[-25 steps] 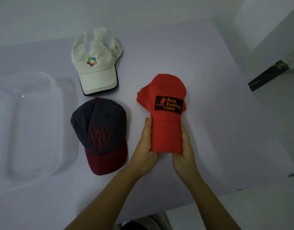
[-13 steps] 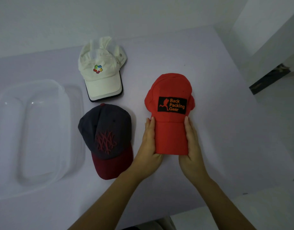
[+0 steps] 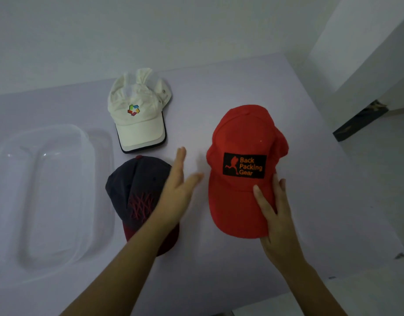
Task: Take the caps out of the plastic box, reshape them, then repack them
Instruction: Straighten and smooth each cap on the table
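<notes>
Three caps lie on the pale table [image 3: 219, 277]. The red cap [image 3: 242, 137], with a black "Back Packing Gear" patch, lies brim toward me, its brim now spread wide. My right hand [image 3: 276, 215] holds the brim's right edge, thumb on top. My left hand [image 3: 178, 192] hovers open with fingers spread between the red cap and the navy cap with a maroon brim [image 3: 132, 181], covering part of that cap's right side. The white cap [image 3: 139, 131] lies behind the navy one. The clear plastic box [image 3: 59, 127] stands empty at the left.
The table ends at the right, where the floor drops away, with a dark object [image 3: 358, 124] on the floor beyond. A white wall runs along the table's far side. The near table edge lies under my forearms.
My left hand has let go of the red cap's brim and moved left, opening. The brim, squeezed narrow before, has spread flat. The camera has moved closer.
</notes>
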